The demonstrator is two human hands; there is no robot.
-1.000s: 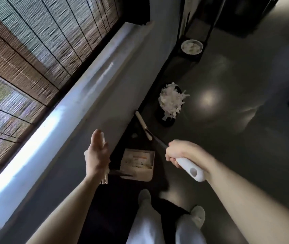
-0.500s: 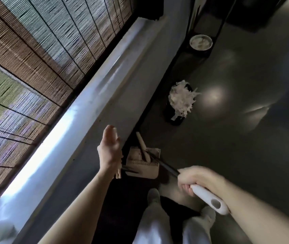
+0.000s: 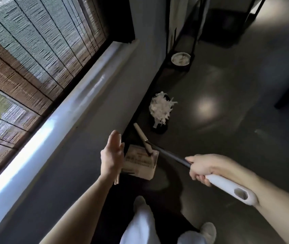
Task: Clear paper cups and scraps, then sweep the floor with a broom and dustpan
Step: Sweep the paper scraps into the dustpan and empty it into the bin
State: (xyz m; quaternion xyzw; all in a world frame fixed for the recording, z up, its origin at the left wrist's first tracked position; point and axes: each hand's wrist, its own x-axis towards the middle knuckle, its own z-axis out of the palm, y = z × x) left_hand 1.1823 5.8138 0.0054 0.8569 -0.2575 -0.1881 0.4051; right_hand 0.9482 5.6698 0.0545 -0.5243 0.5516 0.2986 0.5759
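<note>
My right hand [image 3: 201,170] grips the white grip of a broom [image 3: 142,136]. Its dark shaft runs forward and left to a beige head on the dark floor. The near end of the head lies over the front of a beige dustpan [image 3: 140,164], which sits on the floor by the wall. My left hand [image 3: 112,154] is just left of the dustpan, fingers stretched forward; a pale stub of the dustpan's handle pokes out below it, held by the thumb. Beyond the broom, a small dark bin [image 3: 160,110] is heaped with white shredded paper.
A grey wall and a window sill [image 3: 73,110] under bamboo blinds run along the left. A white bowl-like container [image 3: 180,59] sits at the foot of a black metal stand farther ahead. My feet in pale shoes [image 3: 209,229] are at the bottom. Dark furniture stands at right.
The broom head has been drawn back from the floor in front of the dustpan onto its front edge. My right hand has pulled back to the right. My left hand has stayed by the dustpan.
</note>
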